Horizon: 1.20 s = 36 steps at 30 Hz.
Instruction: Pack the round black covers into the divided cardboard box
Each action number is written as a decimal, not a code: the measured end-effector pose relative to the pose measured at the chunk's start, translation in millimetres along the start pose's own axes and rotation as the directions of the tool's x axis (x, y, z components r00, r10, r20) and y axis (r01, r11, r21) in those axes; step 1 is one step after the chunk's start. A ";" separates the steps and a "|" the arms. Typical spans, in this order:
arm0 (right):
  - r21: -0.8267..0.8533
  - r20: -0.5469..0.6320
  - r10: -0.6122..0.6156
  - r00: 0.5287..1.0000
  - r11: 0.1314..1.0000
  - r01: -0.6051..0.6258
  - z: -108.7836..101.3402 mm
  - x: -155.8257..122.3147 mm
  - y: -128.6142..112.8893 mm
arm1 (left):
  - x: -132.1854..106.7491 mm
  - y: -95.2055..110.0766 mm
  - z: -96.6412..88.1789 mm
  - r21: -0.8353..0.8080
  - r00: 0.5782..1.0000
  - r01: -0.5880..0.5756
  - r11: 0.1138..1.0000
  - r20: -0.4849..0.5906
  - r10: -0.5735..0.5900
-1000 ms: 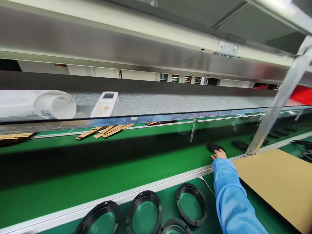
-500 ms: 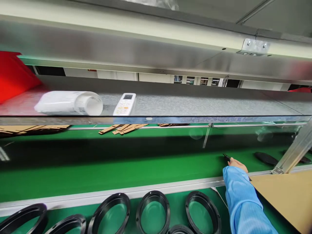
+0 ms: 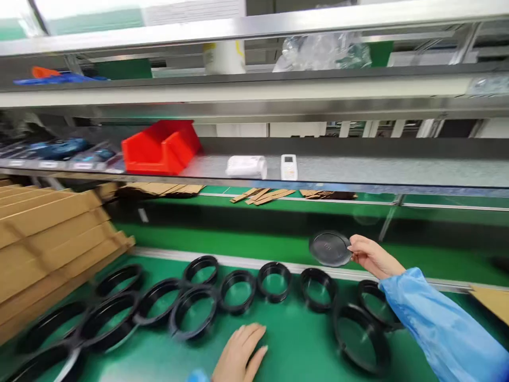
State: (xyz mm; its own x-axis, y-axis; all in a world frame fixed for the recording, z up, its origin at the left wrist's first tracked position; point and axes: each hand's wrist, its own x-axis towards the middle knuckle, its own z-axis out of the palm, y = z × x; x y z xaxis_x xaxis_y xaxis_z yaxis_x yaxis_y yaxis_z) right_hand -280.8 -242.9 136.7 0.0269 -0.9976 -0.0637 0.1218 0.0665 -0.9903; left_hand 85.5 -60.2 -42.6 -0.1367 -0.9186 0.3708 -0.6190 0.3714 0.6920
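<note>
The right hand (image 3: 371,256) pinches a black disc (image 3: 330,248) by its right edge, lifted above the black rings (image 3: 274,280); the left hand (image 3: 238,354) lies open and empty on the green bench (image 3: 302,345).

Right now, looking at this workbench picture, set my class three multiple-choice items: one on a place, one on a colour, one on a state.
1. Where is the red bin?
A. on the shelf
B. on the green mat
C. in the right hand

2. What colour is the sleeve on the right arm?
A. white
B. light blue
C. black

3. What is the right hand doing?
A. resting flat and empty
B. holding a black disc
C. gripping cardboard

Answers: 1 A, the bin sits on the shelf beside the white roll. 2 B, the sleeve is plainly light blue. 3 B, its fingers pinch the edge of the black disc, raised above the black rings.
</note>
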 end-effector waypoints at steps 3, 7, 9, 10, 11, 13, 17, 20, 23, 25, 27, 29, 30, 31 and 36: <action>-0.006 0.361 0.132 0.923 0.990 -0.140 75.0 -64.2 14.7 | -0.5 26.6 -8.7 -0.586 0.943 0.285 0.759 0.027 -0.333; -0.050 0.579 0.260 0.772 0.957 -0.286 150.4 -125.8 55.4 | -12.2 51.1 -24.1 -0.859 0.860 0.447 -0.249 0.489 -0.143; -0.094 0.618 0.295 0.729 0.948 -0.304 176.3 -143.6 78.2 | -26.2 52.3 -36.1 -0.748 0.856 0.473 -0.466 0.514 0.043; -0.115 0.623 0.295 0.725 0.951 -0.288 186.5 -150.0 88.5 | -34.4 50.9 -42.9 -0.724 0.867 0.451 -0.522 0.495 0.061; -0.136 0.618 0.280 0.735 0.958 -0.251 195.3 -155.2 97.8 | -42.7 48.9 -49.9 -0.716 0.880 0.410 -0.564 0.473 0.040; -0.191 0.599 0.222 0.770 0.973 -0.132 208.9 -163.0 113.2 | -58.6 44.5 -63.3 -0.719 0.901 0.319 -0.618 0.433 -0.039; -0.211 0.499 0.128 0.857 0.977 -0.024 225.3 -175.7 140.5 | -83.1 42.3 -80.8 -0.796 0.927 0.198 -0.572 0.341 -0.153; -0.021 0.411 0.239 0.880 0.967 -0.253 232.6 -189.1 161.0 | -93.0 44.9 -83.7 -0.912 0.953 0.105 -0.397 0.206 -0.221; 0.129 0.483 0.354 0.801 0.876 -0.465 238.3 -206.4 173.4 | -95.9 44.1 -79.9 -0.979 0.941 0.186 -0.080 0.201 -0.271; 0.179 0.547 0.380 0.746 0.818 -0.547 242.0 -218.8 175.0 | -95.8 40.1 -74.5 -0.955 0.925 0.271 0.116 0.226 -0.304; 0.216 0.581 0.418 0.699 0.748 -0.628 246.0 -231.7 173.1 | -95.3 35.4 -68.1 -0.946 0.926 0.280 0.164 0.221 -0.307; 0.260 0.595 0.467 0.654 0.658 -0.706 250.2 -245.4 170.3 | -94.2 33.0 -63.0 -0.973 0.938 0.213 0.090 0.178 -0.297; 0.277 0.605 0.488 0.629 0.612 -0.741 252.1 -252.3 168.7 | -92.9 33.1 -61.7 -0.987 0.944 0.155 0.039 0.136 -0.299; 0.281 0.621 0.503 0.602 0.574 -0.769 253.7 -259.0 166.7 | -91.0 33.9 -61.4 -0.996 0.948 0.093 -0.011 0.092 -0.305; -0.232 0.832 0.492 0.257 0.728 -0.645 249.7 -267.0 138.4 | -76.5 39.1 -69.6 -0.932 0.941 0.095 -0.350 0.199 -0.274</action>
State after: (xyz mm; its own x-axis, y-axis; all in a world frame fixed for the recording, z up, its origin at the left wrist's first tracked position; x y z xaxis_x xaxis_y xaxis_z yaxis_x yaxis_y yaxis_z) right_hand -23.3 37.4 47.4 0.8921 -0.2082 -0.4010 -0.1583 0.6873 -0.7089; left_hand 125.6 34.0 -0.8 -0.1125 -0.9930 0.0357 0.9245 -0.0914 0.3700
